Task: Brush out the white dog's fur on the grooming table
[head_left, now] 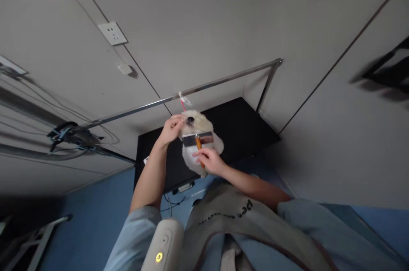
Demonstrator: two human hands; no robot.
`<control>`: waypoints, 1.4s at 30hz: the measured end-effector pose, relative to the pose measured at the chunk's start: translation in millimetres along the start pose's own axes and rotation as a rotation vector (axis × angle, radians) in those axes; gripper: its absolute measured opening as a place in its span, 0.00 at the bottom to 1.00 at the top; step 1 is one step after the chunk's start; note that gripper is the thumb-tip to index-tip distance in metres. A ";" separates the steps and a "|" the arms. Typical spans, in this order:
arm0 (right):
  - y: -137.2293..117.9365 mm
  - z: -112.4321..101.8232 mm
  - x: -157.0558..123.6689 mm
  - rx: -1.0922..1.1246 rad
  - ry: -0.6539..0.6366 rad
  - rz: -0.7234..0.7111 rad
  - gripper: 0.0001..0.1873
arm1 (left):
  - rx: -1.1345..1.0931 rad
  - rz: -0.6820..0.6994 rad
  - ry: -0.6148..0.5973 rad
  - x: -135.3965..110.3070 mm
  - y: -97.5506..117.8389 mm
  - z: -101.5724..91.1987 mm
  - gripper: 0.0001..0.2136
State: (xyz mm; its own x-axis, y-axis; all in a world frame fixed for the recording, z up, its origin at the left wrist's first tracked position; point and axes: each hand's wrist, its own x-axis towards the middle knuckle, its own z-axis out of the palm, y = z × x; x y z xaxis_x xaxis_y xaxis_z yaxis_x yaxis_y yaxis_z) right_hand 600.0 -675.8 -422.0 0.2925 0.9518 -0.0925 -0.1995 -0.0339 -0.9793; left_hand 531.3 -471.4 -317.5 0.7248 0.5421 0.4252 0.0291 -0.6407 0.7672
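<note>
A small fluffy cream-white dog (202, 122) is at the front of a black grooming table (243, 128), its dark nose tipped upward. My left hand (172, 128) pinches beside the dog's muzzle, fingers closed on the fur there. In my right hand (211, 161) is a slicker brush (199, 143) with an orange-brown handle and a wide flat head. The brush head lies against the fur just below the dog's chin, its working face hidden. My right fingers are on the handle, some of them partly spread.
A metal bar (223, 81) crosses above the table, with a white tie and pink strap (183, 105) hanging to the dog's head. A clamp with cables (68, 136) is at left. A wall socket (113, 33) is behind. A pale device (164, 243) is near my chest.
</note>
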 end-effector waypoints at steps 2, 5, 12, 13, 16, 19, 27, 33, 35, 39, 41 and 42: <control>-7.4 2.4 1.9 -0.003 0.077 0.051 0.06 | -0.019 -0.004 -0.033 2.3 1.4 -1.0 0.29; -12.3 6.6 1.7 0.074 0.086 0.207 0.08 | -0.039 -0.008 -0.099 6.6 6.7 -2.6 0.29; -19.0 2.1 7.0 0.195 0.184 0.181 0.20 | -0.094 -0.033 -0.169 18.6 21.0 2.3 0.30; -17.6 1.0 5.8 0.192 0.177 0.245 0.21 | -0.099 -0.030 -0.182 19.7 22.2 2.9 0.31; -16.0 -2.9 3.8 0.203 0.109 0.301 0.21 | -0.120 -0.031 -0.210 21.6 23.3 3.4 0.29; -20.6 -8.9 11.7 0.240 0.109 0.136 0.20 | -0.138 -0.063 -0.222 23.5 20.9 3.6 0.29; -14.9 -14.8 11.6 0.188 0.049 0.367 0.15 | -0.114 -0.094 -0.229 34.0 14.5 10.1 0.28; -27.7 -13.7 22.1 0.209 0.090 0.324 0.12 | -0.127 -0.105 -0.242 39.4 12.1 12.2 0.27; -23.9 -13.4 17.1 0.187 0.033 0.461 0.12 | -0.125 -0.108 -0.271 40.3 10.7 10.7 0.24; -26.7 -20.0 16.6 0.227 -0.048 0.301 0.15 | -0.150 -0.108 -0.308 41.9 7.9 4.2 0.23; -32.3 -23.8 21.6 0.235 -0.005 0.232 0.14 | -0.157 -0.108 -0.304 42.8 7.6 0.6 0.23; -34.5 -24.7 23.3 0.227 0.008 0.263 0.13 | -0.156 -0.108 -0.301 43.2 7.8 -1.1 0.23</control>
State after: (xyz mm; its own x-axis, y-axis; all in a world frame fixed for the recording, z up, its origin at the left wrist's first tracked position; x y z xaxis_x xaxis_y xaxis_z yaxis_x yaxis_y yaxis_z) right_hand 636.9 -659.9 -394.8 0.2110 0.9170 -0.3386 -0.4715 -0.2080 -0.8570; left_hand 562.1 -452.4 -292.6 0.8943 0.4025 0.1952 0.0277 -0.4854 0.8738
